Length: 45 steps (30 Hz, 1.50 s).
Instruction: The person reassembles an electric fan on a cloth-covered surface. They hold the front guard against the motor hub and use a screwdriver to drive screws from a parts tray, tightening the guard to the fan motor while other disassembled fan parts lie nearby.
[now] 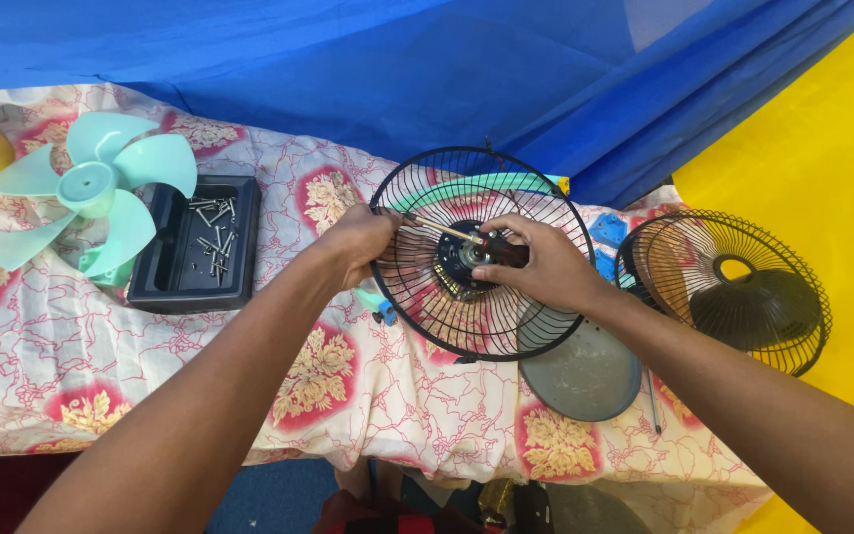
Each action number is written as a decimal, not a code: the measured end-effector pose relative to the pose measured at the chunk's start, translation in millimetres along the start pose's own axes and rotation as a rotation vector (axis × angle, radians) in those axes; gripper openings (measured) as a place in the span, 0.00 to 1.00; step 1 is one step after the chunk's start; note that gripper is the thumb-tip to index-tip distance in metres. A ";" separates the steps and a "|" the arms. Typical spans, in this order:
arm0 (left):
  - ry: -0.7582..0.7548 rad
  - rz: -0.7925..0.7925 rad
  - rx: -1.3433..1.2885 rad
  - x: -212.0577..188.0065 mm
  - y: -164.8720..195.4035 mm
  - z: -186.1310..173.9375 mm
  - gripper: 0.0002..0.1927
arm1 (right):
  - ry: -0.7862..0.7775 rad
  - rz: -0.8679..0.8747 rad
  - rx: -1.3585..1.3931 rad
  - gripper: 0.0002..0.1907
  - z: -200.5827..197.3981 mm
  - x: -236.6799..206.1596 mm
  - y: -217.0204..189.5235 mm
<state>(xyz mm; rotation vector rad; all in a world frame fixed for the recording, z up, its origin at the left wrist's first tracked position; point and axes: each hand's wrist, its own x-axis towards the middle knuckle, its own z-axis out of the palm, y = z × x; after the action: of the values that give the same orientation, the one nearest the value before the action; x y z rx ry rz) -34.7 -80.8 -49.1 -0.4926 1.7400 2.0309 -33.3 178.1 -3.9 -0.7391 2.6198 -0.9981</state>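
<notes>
Your left hand (360, 240) grips the fan guard's (481, 252) rim; your right hand (536, 265) closes around a screwdriver (467, 237). If its tip slips beyond your fingertips, the screw may drop.

I see my left hand (363, 237) gripping the left rim of a black wire fan guard (481, 252), held tilted over the floral tablecloth (348, 396). My right hand (546, 265) holds a screwdriver (467, 237), its tip at the motor hub (462, 259) in the guard's centre. A grey round disc (585, 376) lies just beside the guard, below it. A second black guard (733, 287) sits to the right. At left, a black tray (165, 282) holds screws (212, 232), beside a mint-green fan blade (91, 198).
</notes>
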 end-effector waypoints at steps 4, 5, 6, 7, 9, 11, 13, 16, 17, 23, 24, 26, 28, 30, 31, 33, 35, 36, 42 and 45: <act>0.143 0.175 0.057 1.8 -7.5 2.7 0.17 | -0.006 -0.018 -0.021 0.28 0.4 1.4 -0.8; 0.208 0.224 0.101 1.3 -8.8 4.2 0.17 | -0.007 -0.023 -0.013 0.28 0.6 1.7 -0.5; 0.272 0.273 0.144 0.2 -9.1 4.5 0.18 | -0.008 -0.028 -0.007 0.28 0.6 2.1 0.0; 0.341 0.396 0.234 -2.1 -8.8 2.1 0.19 | -0.010 -0.032 -0.001 0.28 0.7 2.4 0.8; 0.473 0.643 0.414 -10.3 -6.5 -9.6 0.22 | -0.018 -0.028 0.018 0.27 1.7 4.0 2.6; 0.548 0.759 0.386 -22.7 -3.2 -33.6 0.23 | -0.022 -0.012 0.018 0.26 0.7 4.5 5.1; 0.613 0.602 0.654 -39.9 3.5 -78.3 0.21 | -0.026 0.008 0.006 0.26 1.8 6.4 6.1; 0.789 0.384 0.981 -63.6 -1.0 -139.9 0.13 | -0.032 0.028 -0.003 0.26 3.9 8.6 5.5; 0.827 0.320 1.075 -64.9 -2.6 -153.7 0.12 | -0.025 0.033 0.010 0.27 4.5 8.9 4.9; 0.877 0.092 1.263 -41.8 -14.8 -181.4 0.22 | -0.026 0.076 -0.060 0.27 3.1 8.1 2.5; 0.871 0.070 1.300 -38.0 -14.7 -182.4 0.21 | -0.024 0.052 -0.049 0.27 2.9 8.2 2.4; 0.860 0.019 1.371 -30.7 -16.2 -180.6 0.18 | -0.031 0.033 -0.051 0.28 2.6 8.8 2.6; 0.862 0.022 1.380 -26.0 -18.0 -177.9 0.19 | -0.038 0.050 -0.069 0.28 2.1 9.2 3.2; 0.875 0.034 1.408 -24.2 -19.3 -176.9 0.19 | -0.038 0.036 -0.063 0.28 2.4 9.5 3.6; 0.889 0.046 1.434 -22.7 -18.5 -174.2 0.18 | -0.037 0.029 -0.058 0.28 2.5 9.5 3.9; 0.911 0.083 1.443 -24.2 -15.4 -170.5 0.18 | -0.037 -0.001 -0.051 0.28 2.8 9.4 3.8; 0.928 0.132 1.417 -30.2 -8.1 -164.9 0.17 | -0.047 0.017 -0.030 0.27 2.3 8.4 2.7; 0.927 0.123 1.349 -33.6 -1.8 -161.1 0.17 | -0.059 0.049 -0.011 0.27 1.9 8.5 1.6; 0.774 0.438 1.112 -52.6 42.0 -110.6 0.18 | -0.029 0.074 -0.083 0.23 -6.4 9.6 -8.9; 0.462 0.587 0.926 -48.0 52.9 -65.8 0.12 | 0.038 0.113 -0.102 0.18 -14.4 8.5 -12.8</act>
<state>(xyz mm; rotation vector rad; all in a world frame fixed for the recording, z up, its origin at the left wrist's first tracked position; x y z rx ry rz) -22.0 -156.7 10.2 -0.1375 3.1001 1.1687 -41.4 173.3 14.9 -0.5922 2.7284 -0.8612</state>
